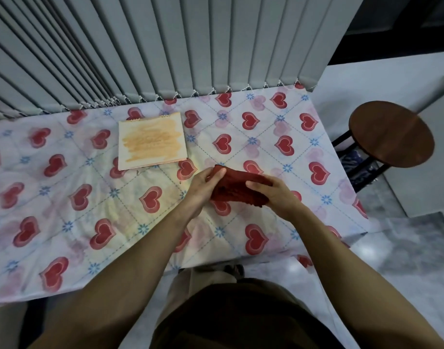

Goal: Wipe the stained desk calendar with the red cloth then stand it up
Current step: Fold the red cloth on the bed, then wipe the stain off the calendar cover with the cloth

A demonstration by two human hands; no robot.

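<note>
Over a heart-print tablecloth (65, 152), the left hand (203, 187) and right hand (273, 195) pinch a bunched red cloth (236, 185), fingers curled; the orange-stained calendar (151, 143) lies flat just beyond.

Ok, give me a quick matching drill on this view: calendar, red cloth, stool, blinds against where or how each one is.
Things:
1. desk calendar
2. red cloth
3. wooden stool
4. vertical blinds

States:
A. hanging behind the table
B. lying flat, orange stain on top
C. standing on the floor off the table's right end
D. held by both hands

Pairs: 1-B, 2-D, 3-C, 4-A
</note>
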